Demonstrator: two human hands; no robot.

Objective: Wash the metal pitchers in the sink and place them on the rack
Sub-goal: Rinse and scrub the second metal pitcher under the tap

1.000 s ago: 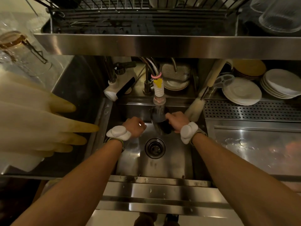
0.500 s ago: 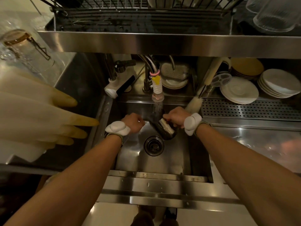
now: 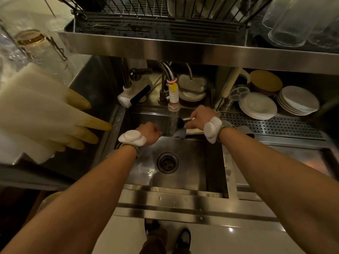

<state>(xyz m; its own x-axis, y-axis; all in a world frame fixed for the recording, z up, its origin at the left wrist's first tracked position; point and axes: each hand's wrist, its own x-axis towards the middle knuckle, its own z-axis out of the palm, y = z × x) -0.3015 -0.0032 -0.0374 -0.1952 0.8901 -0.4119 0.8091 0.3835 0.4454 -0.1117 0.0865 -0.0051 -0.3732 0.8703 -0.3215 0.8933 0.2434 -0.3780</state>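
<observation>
The sink point(image 3: 213, 162) was a square basin of brushed steel with a round ribbed drain point(image 3: 167, 162). A thin stream of water point(image 3: 172, 123) fell from a ribbed white nozzle point(image 3: 173, 95). The dark, blurred metal pitcher point(image 3: 180, 124) was tilted under the stream at the back of the basin, below the wire rack point(image 3: 146, 10). The right hand point(image 3: 200, 116), wrist bent, gripped it by its shiny handle. The left hand point(image 3: 149, 132) hung just left of the stream with fingers curled; whether it held anything could not be told.
</observation>
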